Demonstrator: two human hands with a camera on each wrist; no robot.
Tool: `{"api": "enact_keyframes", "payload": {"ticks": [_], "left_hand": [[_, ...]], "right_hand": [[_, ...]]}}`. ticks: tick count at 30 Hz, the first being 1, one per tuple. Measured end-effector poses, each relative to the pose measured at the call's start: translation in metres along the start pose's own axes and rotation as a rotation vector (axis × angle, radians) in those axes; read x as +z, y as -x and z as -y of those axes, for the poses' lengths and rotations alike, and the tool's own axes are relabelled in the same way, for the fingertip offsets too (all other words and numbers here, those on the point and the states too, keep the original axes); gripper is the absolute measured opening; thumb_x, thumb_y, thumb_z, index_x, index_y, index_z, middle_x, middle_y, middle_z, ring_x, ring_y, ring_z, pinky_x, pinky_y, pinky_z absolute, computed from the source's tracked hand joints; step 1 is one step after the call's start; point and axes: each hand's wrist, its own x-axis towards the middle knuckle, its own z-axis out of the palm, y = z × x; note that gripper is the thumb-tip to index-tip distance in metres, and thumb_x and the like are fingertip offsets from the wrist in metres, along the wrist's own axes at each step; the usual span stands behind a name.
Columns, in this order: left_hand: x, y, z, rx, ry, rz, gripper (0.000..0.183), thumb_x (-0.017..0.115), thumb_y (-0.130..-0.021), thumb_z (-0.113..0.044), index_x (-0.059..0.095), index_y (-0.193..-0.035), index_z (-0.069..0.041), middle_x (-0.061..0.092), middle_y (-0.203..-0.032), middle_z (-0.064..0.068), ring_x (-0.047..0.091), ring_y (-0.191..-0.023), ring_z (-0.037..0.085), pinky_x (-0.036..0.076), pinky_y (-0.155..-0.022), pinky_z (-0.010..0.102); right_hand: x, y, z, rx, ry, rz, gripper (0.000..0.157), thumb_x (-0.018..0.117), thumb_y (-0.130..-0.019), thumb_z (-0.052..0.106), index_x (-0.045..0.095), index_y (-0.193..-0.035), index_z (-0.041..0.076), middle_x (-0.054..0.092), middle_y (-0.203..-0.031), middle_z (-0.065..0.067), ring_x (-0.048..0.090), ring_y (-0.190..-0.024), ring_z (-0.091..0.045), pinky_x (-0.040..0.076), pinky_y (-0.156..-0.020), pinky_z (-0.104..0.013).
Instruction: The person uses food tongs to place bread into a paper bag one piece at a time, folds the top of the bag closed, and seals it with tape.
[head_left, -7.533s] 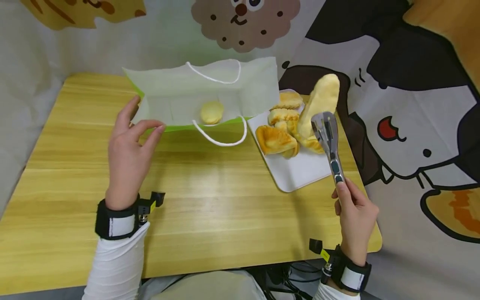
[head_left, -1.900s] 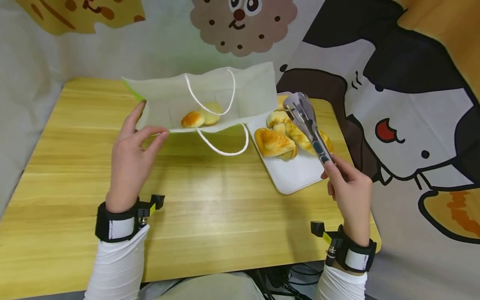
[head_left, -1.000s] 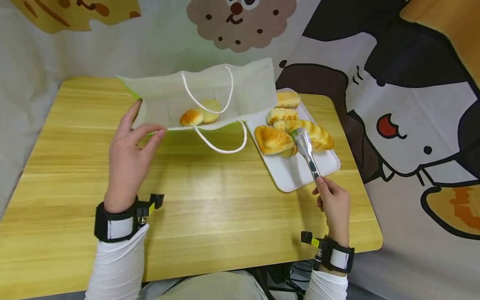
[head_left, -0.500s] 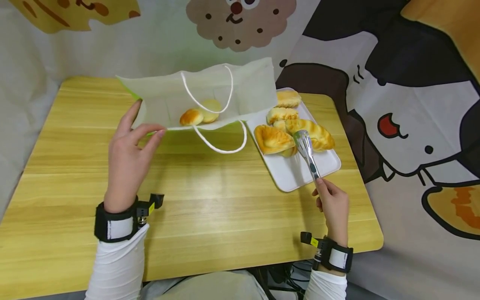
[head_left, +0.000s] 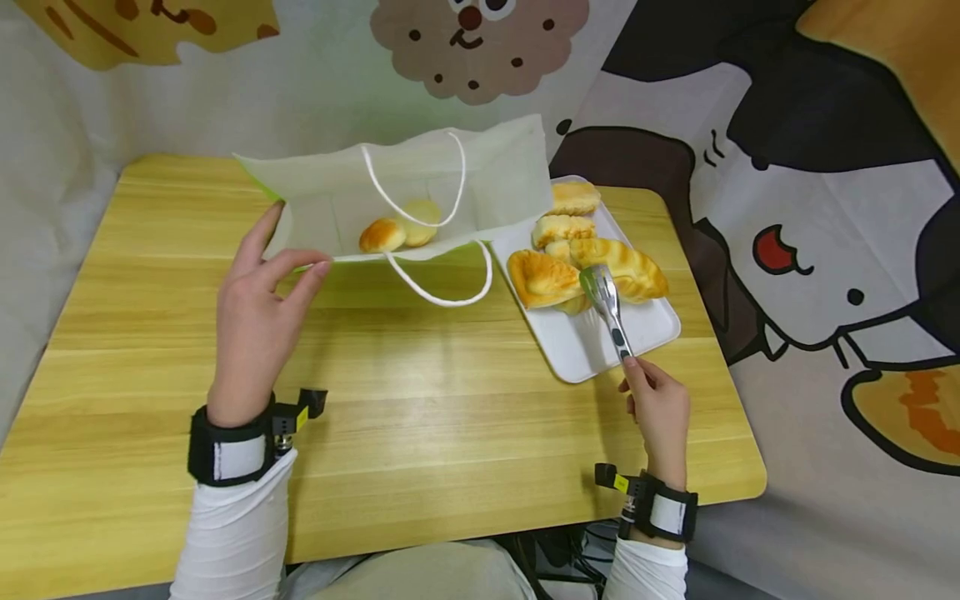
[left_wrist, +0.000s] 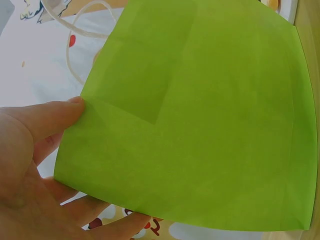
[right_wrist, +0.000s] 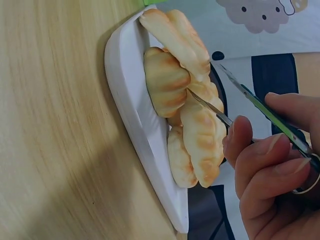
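My left hand pinches the near rim of a green paper bag at its left corner, fingers spread along the side. In the left wrist view the bag's green outer side fills most of the frame. Inside the bag lie a golden-topped bread and a pale round one. My right hand grips metal tongs by the handle, over the bread tray. Their tips are apart, close to a folded pastry and a ridged, croissant-like bread; nothing is between them.
The white tray stands right of the bag, with more breads towards its back. White rope handles loop from both bag rims. A printed cloth hangs behind the wooden table.
The long loaf earlier held in the tongs is gone from there, and a golden-topped bread has appeared in the bag. The tongs have come down to the tray, lately shifting slightly left.
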Motion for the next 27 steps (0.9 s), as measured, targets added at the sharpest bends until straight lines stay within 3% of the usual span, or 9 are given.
{"api": "enact_keyframes", "payload": {"ticks": [7, 11, 22, 27], "left_hand": [[0.0, 0.0, 0.0, 0.004, 0.009, 0.004, 0.02, 0.071, -0.085, -0.014, 0.072, -0.094, 0.003, 0.04, -0.147, 0.005, 0.038, -0.13, 0.023, 0.036, -0.104, 0.052], [0.0, 0.0, 0.0, -0.004, 0.011, 0.005, 0.02, 0.071, -0.084, -0.014, 0.072, -0.095, 0.003, 0.04, -0.147, 0.004, 0.038, -0.13, 0.023, 0.036, -0.104, 0.052], [0.001, -0.002, 0.0, 0.001, 0.004, 0.021, 0.02, 0.071, -0.085, -0.015, 0.072, -0.095, 0.003, 0.039, -0.148, 0.004, 0.036, -0.131, 0.023, 0.035, -0.105, 0.052], [-0.001, -0.001, 0.0, -0.008, 0.002, 0.022, 0.02, 0.07, -0.085, -0.014, 0.072, -0.095, 0.003, 0.039, -0.148, 0.005, 0.036, -0.13, 0.023, 0.034, -0.105, 0.053]], "right_hand": [[0.004, 0.008, 0.007, -0.075, 0.123, -0.037, 0.048, 0.052, -0.094, 0.048, 0.07, -0.11, 0.006, 0.065, -0.069, -0.01, 0.049, -0.042, -0.014, 0.034, -0.036, -0.023], [0.008, 0.014, 0.012, -0.111, 0.107, -0.061, 0.046, 0.053, -0.094, 0.046, 0.07, -0.109, 0.006, 0.065, -0.067, -0.01, 0.049, -0.042, -0.015, 0.033, -0.036, -0.023], [0.017, 0.01, 0.012, -0.055, 0.005, 0.045, 0.047, 0.051, -0.092, 0.054, 0.069, -0.102, 0.012, 0.063, -0.07, -0.012, 0.048, -0.042, -0.017, 0.034, -0.035, -0.025], [0.02, 0.005, 0.015, -0.058, 0.023, 0.089, 0.049, 0.05, -0.092, 0.053, 0.069, -0.105, 0.01, 0.062, -0.071, -0.011, 0.049, -0.043, -0.017, 0.037, -0.035, -0.024]]}}
